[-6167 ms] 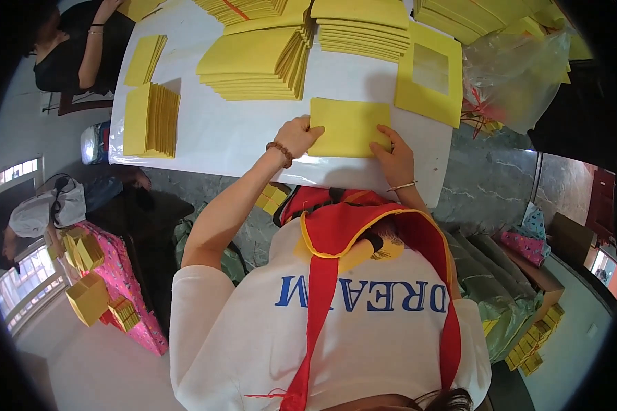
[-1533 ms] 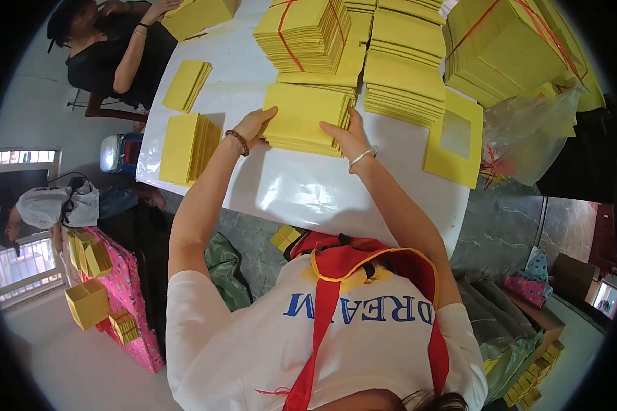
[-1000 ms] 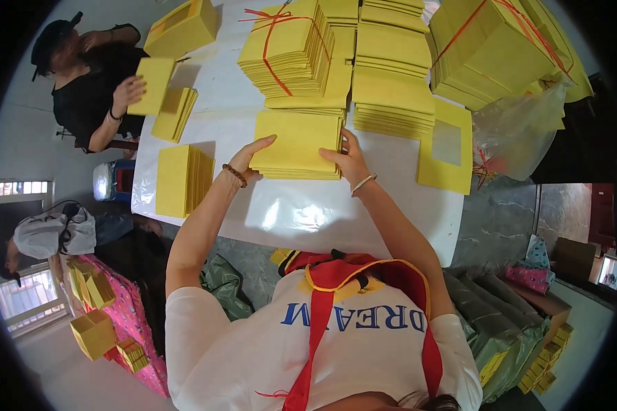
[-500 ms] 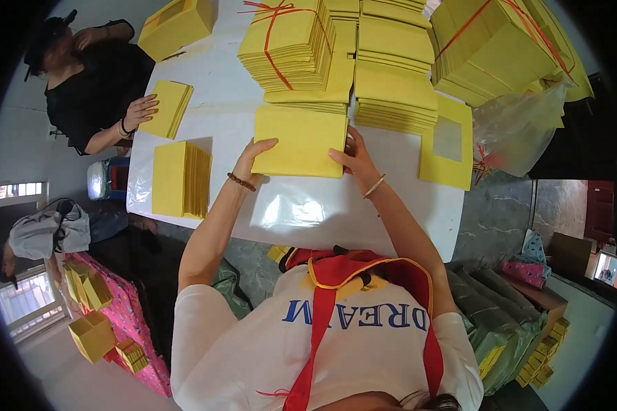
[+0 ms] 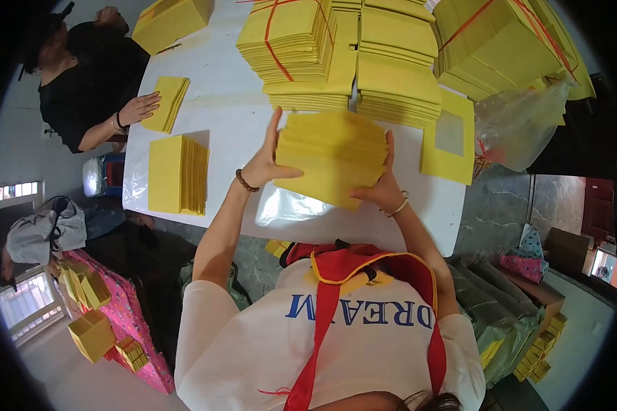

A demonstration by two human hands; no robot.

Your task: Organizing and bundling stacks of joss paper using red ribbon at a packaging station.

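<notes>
A stack of yellow folded paper pieces (image 5: pixel 332 154) is held between my two hands over the white table, slightly tilted and blurred, its layered edges showing on the far side. My left hand (image 5: pixel 271 164) grips its left end, with the thumb across the front face and the fingers pointing away. At the right end, my right hand (image 5: pixel 382 183) has its thumb on the near corner and its fingers up along the side. Just beyond lie flat yellow stacks (image 5: pixel 399 74) and a bundle tied with red string (image 5: pixel 281 44).
A standing yellow stack (image 5: pixel 175 175) is on the table's left. A co-worker's hand (image 5: pixel 140 108) rests on a smaller yellow pile (image 5: pixel 166 103). To the right are a windowed yellow sheet (image 5: pixel 451 154), a clear plastic bag (image 5: pixel 524 130) and a large tied bundle (image 5: pixel 493 48).
The stack has been tipped so its layered edges show, and shifted slightly right. Both hands have moved with it, the left hand's fingers now extended. The co-worker's hand stays on its pile.
</notes>
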